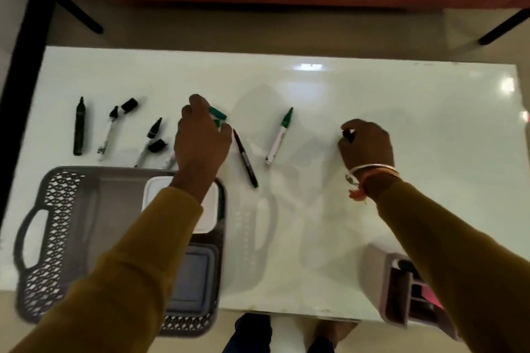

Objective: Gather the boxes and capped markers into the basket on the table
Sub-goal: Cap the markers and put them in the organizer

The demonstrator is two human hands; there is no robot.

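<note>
A grey basket with perforated walls sits at the table's near left. Inside it lie a white box and a grey box, both partly hidden by my left arm. My left hand is beyond the basket, fingers curled over green caps. My right hand rests mid-table, pinching a small black cap. Uncapped markers lie in a row: a black marker, a white marker, another white marker, a thin pen and a green-tipped marker.
Loose black caps lie among the left markers. A grey organiser stands at the near right edge under my right arm. The white glossy table ends near my feet; dark chair legs show beyond its far edge.
</note>
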